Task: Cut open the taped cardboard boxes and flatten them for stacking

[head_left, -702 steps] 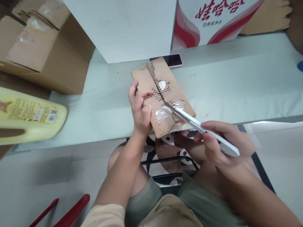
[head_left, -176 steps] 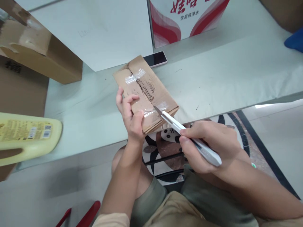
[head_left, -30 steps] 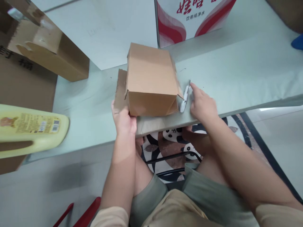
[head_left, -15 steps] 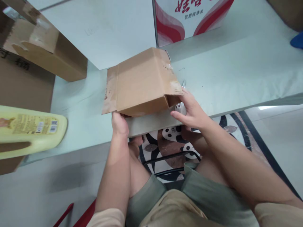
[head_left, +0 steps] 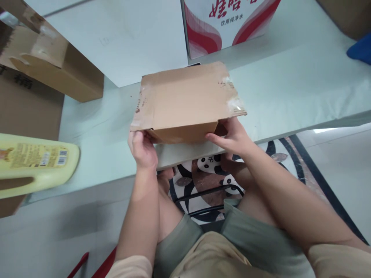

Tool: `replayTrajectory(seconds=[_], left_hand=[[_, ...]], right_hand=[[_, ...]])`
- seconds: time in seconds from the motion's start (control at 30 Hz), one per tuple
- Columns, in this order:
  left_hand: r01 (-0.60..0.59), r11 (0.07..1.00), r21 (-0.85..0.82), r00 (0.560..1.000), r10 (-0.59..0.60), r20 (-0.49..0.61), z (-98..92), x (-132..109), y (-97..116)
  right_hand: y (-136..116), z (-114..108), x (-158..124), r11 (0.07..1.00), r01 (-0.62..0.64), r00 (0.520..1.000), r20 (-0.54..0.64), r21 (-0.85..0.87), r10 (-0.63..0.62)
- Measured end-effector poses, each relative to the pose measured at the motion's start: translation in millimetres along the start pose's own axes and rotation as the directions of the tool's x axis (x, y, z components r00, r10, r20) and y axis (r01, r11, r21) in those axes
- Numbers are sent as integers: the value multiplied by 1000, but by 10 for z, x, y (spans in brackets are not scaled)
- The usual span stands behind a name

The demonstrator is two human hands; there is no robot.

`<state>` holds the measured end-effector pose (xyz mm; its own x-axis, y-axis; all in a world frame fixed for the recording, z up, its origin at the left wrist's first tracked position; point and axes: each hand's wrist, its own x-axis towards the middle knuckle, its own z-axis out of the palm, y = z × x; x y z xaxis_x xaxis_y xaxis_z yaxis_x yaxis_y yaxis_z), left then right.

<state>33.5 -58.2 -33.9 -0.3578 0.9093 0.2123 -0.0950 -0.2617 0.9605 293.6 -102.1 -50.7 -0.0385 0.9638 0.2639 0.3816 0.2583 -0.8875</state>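
Note:
A small brown cardboard box point(head_left: 185, 102) is held just above the near edge of the pale table point(head_left: 290, 96), its loose flaps sticking out left and right. My left hand point(head_left: 142, 148) grips its lower left corner, fingers curled under the flap. At the lower right corner my right hand point(head_left: 233, 137) holds the box with the fingers tucked beneath the right flap. The white knife is hidden behind the box.
A red-and-white printed carton point(head_left: 228, 19) stands at the back. A large white box point(head_left: 121, 38) sits behind the small one. Brown cartons point(head_left: 43, 65) are stacked at the left. A yellow plastic jug point(head_left: 34, 162) lies at the left edge. A blue object point(head_left: 361, 50) shows at far right.
The knife was laid on the table and my right hand left it. Both hands now hold the box, which has been turned and levelled with its flaps spread.

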Motion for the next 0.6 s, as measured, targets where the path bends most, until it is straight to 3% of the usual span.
replayTrajectory(seconds=[0.1,0.23,0.43,0.6], left_hand=[[-39,999,7,999,39,12,1,-23,46],[67,997,-42,993,-62,105,3,-49,136],[259,960,-108,939,-224,261,-18,-16,225],[409,913,-4,886,-396,241,-42,34,248]], right_hand=[[-12,-6,14,993,-53,985,-167,-108,34],[-85,-77,46,984,-106,898,-438,-145,32],[-81,-166,100,980,-161,863,-464,120,199],[-83,-144,126,959,-184,818,-506,218,272]])
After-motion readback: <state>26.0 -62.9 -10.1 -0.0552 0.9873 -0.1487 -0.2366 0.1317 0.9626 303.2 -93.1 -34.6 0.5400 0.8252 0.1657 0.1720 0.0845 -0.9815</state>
